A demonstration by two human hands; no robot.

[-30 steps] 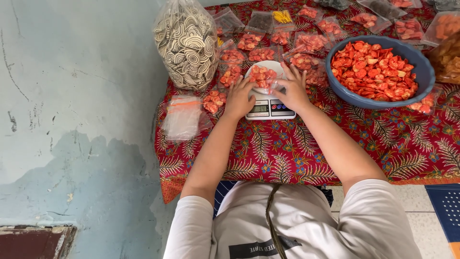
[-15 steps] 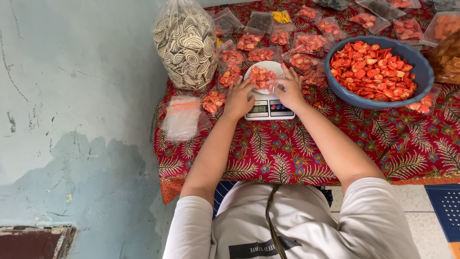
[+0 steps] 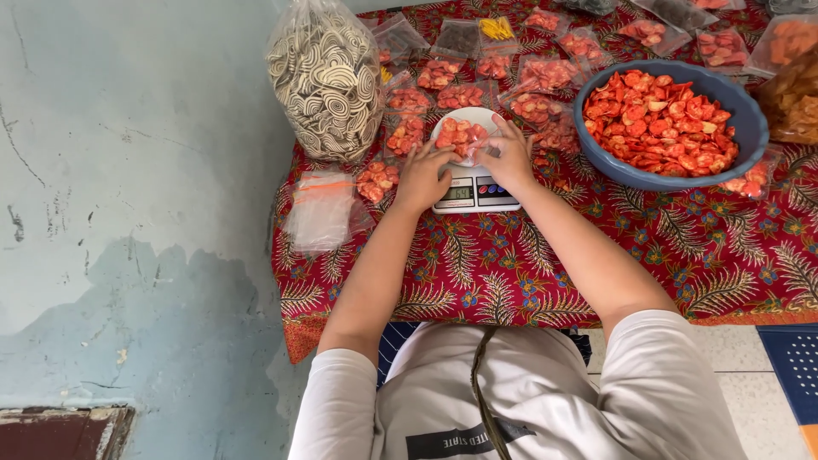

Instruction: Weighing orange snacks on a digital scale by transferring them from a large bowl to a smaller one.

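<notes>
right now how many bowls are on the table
1. The blue bowl of red chips sits at the right, beside the scale that both hands touch. More could lie outside the frame.

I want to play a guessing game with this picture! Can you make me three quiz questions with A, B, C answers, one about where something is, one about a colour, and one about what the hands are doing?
1. Where is the big bag of swirly white crackers?
A. At the table's left end
B. Inside the bowl
C. On the floor

2. What colour is the bowl holding the orange-red chips?
A. Green
B. Blue
C. Yellow

3. What are the left hand and right hand doing?
A. Resting in the lap
B. Lifting the bowl
C. Holding a small bag of chips on the kitchen scale

Answers: 1 A, it stands left of the scale on the red patterned cloth. 2 B, its rim and wall are blue. 3 C, both hands' fingers pinch the bag on the scale's white plate.
</notes>
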